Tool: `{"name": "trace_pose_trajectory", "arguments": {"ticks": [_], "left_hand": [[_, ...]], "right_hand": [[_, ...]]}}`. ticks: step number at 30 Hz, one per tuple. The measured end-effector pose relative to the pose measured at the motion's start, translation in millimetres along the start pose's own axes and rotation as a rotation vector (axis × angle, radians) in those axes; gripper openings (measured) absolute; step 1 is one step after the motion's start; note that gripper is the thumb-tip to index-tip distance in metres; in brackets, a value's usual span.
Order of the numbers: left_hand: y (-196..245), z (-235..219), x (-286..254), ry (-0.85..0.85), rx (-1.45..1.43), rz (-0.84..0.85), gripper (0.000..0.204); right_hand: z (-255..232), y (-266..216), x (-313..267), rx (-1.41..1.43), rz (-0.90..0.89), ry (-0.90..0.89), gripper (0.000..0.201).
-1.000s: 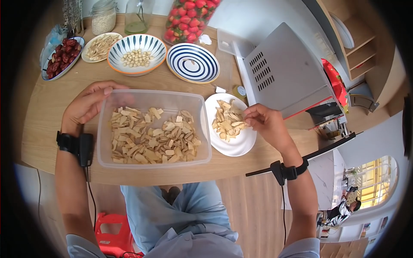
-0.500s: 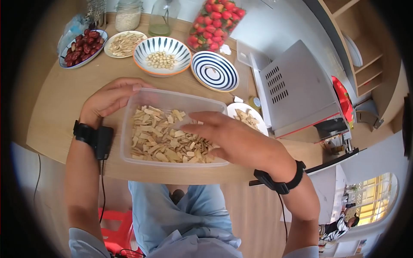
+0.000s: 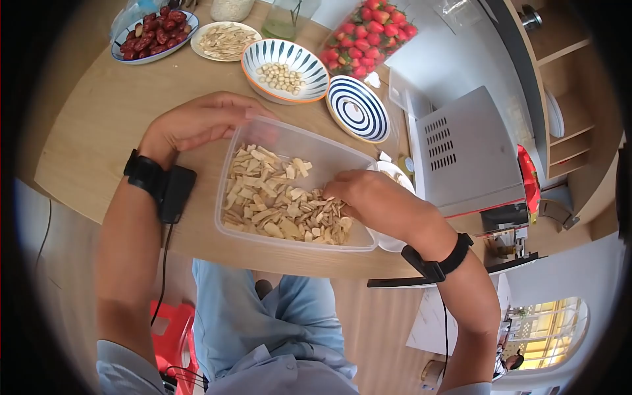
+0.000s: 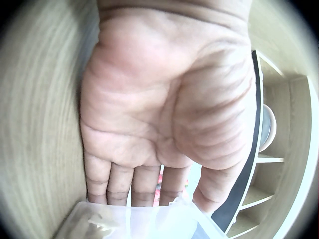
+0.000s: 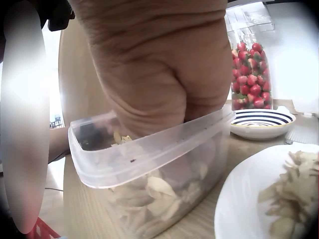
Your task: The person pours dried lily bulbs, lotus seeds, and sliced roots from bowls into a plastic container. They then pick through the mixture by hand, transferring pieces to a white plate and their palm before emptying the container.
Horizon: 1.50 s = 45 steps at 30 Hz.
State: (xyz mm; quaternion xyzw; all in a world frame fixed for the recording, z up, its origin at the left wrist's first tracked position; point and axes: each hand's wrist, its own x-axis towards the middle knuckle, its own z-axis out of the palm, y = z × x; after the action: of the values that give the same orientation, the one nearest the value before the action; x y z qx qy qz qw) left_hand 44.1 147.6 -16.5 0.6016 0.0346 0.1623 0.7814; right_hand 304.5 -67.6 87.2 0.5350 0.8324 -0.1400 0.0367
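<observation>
A clear plastic container (image 3: pixel 303 141) full of pale dried slices (image 3: pixel 276 204) sits near the table's front edge. My left hand (image 3: pixel 204 122) grips its far left corner, thumb at the rim and fingers behind the wall. The left wrist view shows that palm (image 4: pixel 144 99) facing the camera, its fingertips overlapped by the translucent wall. My right hand (image 3: pixel 375 197) reaches inside at the right, fingers bent down into the slices. Its fingertips are hidden, so I cannot tell whether they pinch a slice. Beside the container, a white plate (image 5: pixel 239 184) bears more slices (image 5: pixel 294 194).
Behind stand a dish of red dates (image 3: pixel 151 36), a small plate of thin slices (image 3: pixel 227 41), a bowl of pale round seeds (image 3: pixel 283 78) and a blue-ringed dish (image 3: pixel 359 108). A strawberry-filled clear container (image 3: pixel 368 36) is at the back; a grey appliance (image 3: pixel 471 145) stands right.
My right hand has moved from the white plate left into the container, fingers lowering into the slices. My left hand stays on the container's corner, which appears turned in view. The head view has shifted.
</observation>
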Motion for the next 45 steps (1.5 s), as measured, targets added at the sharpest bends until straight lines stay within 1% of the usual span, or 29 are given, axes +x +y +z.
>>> {"name": "trace_pose_trajectory", "arguments": {"ticks": [2, 6, 9, 12, 14, 18, 21, 30, 33, 36, 39, 41, 45], "left_hand": [[-4.8, -1.5, 0.6, 0.004, 0.01, 0.022, 0.048], [-5.0, -2.8, 1.1, -0.01, 0.01, 0.015, 0.048], [-3.7, -5.4, 0.4, -0.004, 0.033, 0.022, 0.046], [-9.5, -7.9, 2.2, -0.005, 0.021, 0.04, 0.045], [-8.5, -5.9, 3.4, -0.023, 0.017, 0.041, 0.044], [-4.4, -0.9, 2.6, -0.011, 0.009, 0.015, 0.053], [-3.2, 0.3, 2.7, -0.007, 0.011, 0.007, 0.054], [-1.6, 1.0, 2.0, 0.005, 0.015, 0.006, 0.054], [-1.7, 2.3, 2.0, 0.022, 0.006, -0.008, 0.055], [-2.0, 1.5, 1.8, 0.026, 0.011, -0.016, 0.055], [-1.0, 0.1, 2.1, 0.008, 0.009, -0.021, 0.055], [-0.6, 1.1, 1.6, 0.014, 0.003, -0.022, 0.055], [-0.4, 2.4, 0.5, 0.017, 0.014, -0.005, 0.054]], "right_hand": [[-3.6, -3.5, 3.0, -0.001, 0.023, -0.016, 0.023], [-11.4, -0.6, 8.1, 0.021, 0.048, -0.058, 0.022], [-13.7, 6.7, 8.5, 0.137, 0.034, -0.032, 0.025], [-17.7, 8.3, 9.0, 0.213, 0.083, -0.06, 0.028], [-18.6, 8.3, 11.2, 0.209, 0.084, -0.079, 0.029], [-16.9, 5.6, 12.6, 0.203, 0.103, -0.085, 0.029], [-11.8, 8.3, 11.7, 0.158, 0.048, -0.03, 0.026], [-9.8, 11.6, 12.1, 0.148, 0.064, -0.031, 0.014], [-7.3, 12.9, 10.7, 0.169, 0.049, 0.001, 0.013], [-7.7, 8.5, 8.8, 0.194, 0.079, -0.01, 0.014], [-1.6, 6.9, 8.6, 0.217, 0.058, 0.01, 0.016], [-1.8, 4.1, 10.3, 0.176, 0.033, 0.009, 0.018], [-7.3, 0.2, 12.0, 0.161, 0.055, -0.042, 0.018]]}}
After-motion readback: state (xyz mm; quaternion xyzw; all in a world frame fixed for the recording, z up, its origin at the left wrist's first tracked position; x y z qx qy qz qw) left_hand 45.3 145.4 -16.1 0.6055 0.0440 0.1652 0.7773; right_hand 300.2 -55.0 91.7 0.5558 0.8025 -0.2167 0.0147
